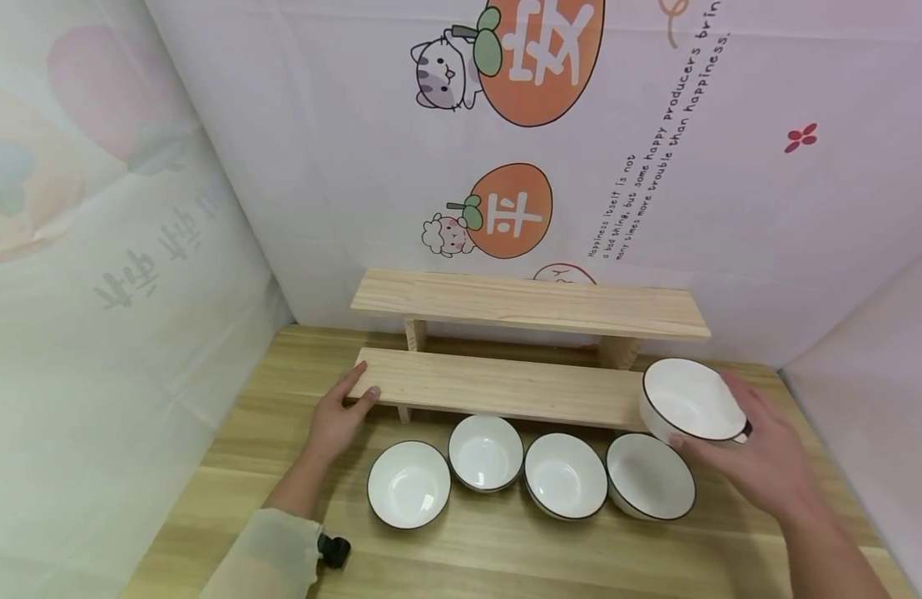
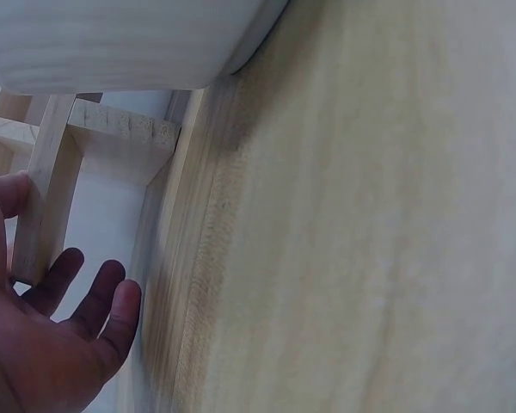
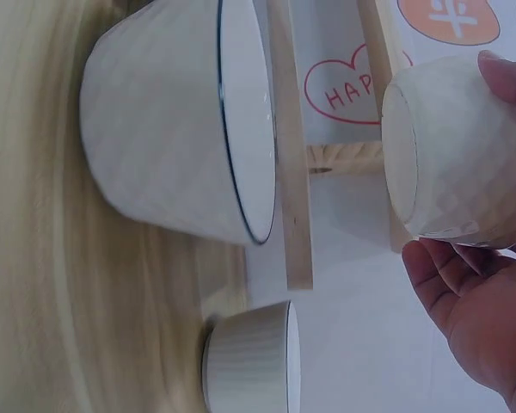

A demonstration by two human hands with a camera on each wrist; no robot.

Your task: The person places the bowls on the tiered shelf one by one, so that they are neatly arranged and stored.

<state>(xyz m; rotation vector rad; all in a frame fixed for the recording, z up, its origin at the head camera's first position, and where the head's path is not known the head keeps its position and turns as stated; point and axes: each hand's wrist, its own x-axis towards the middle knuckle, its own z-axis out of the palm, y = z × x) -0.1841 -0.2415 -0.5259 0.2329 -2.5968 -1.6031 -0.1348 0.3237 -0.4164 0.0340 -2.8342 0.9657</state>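
Observation:
A white bowl with a thin dark rim (image 1: 691, 401) is gripped in my right hand (image 1: 768, 457), thumb on one side and fingers on the other. It is held tilted at the right end of the lower board of a two-tier wooden shelf (image 1: 498, 384). The right wrist view shows the faceted outside of this held bowl (image 3: 464, 151), raised beside the shelf. My left hand (image 1: 337, 420) holds the left end of the lower board. In the left wrist view, the thumb of the left hand (image 2: 43, 335) lies on one side of the board and the fingers on the other.
Several matching bowls (image 1: 408, 485) stand in a row on the wooden table (image 1: 461, 566) before the shelf. The rightmost bowl (image 1: 651, 477) sits just below the held one. Behind rises a printed white wall cloth (image 1: 341, 166); more white cloth hangs at both sides.

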